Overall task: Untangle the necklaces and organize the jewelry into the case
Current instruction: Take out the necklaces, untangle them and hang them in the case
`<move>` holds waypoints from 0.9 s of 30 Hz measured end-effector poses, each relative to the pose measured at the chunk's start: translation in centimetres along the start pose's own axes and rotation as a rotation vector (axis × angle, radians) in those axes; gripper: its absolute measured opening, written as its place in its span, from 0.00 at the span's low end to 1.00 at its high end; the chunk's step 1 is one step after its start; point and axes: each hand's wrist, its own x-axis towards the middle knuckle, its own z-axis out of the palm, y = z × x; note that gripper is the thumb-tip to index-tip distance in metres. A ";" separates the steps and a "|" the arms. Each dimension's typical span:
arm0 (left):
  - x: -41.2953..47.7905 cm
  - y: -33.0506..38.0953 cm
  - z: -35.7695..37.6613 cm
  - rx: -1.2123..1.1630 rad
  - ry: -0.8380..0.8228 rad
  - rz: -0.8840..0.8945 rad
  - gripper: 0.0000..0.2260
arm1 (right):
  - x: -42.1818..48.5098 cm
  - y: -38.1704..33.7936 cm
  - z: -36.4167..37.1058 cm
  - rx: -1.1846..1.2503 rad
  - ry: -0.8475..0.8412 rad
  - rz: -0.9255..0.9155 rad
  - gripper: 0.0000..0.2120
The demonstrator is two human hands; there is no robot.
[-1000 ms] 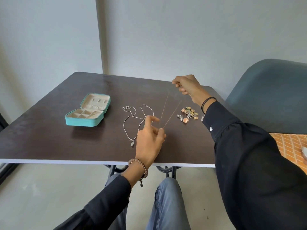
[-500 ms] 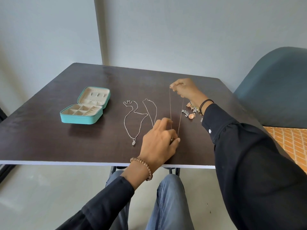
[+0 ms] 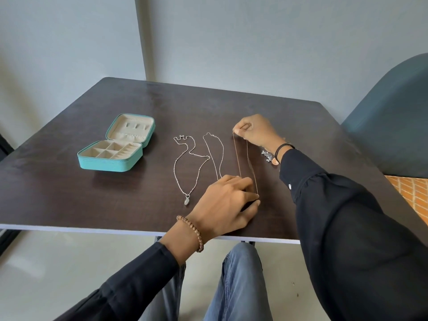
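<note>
Your right hand (image 3: 254,133) pinches the gold chain (image 3: 238,158) at its far end; your left hand (image 3: 224,205) pinches its near end. Silver necklaces (image 3: 199,155) lie just left of it, the open case (image 3: 108,163) beyond.

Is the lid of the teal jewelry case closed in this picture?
No, the teal jewelry case lies open on the table, with its cream compartments and inner lid showing.
</note>
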 end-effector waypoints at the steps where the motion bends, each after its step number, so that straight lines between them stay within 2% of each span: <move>1: 0.0 0.0 0.0 -0.007 0.003 0.000 0.15 | 0.0 0.1 0.1 -0.018 0.008 -0.008 0.06; 10: 0.1 0.4 0.1 -0.057 -0.019 -0.060 0.15 | -0.3 0.3 0.0 -0.061 0.059 -0.054 0.06; 15: -0.4 0.9 0.6 -0.013 0.024 -0.070 0.16 | -1.0 0.5 -0.3 -0.110 0.068 -0.045 0.06; 21: 0.2 0.9 0.4 0.022 0.010 -0.092 0.16 | -1.0 -0.2 -0.7 -0.197 0.006 -0.022 0.09; 27: 0.6 -0.8 -1.2 0.015 0.045 -0.182 0.14 | -1.0 -2.7 -0.3 -0.162 0.017 -0.105 0.06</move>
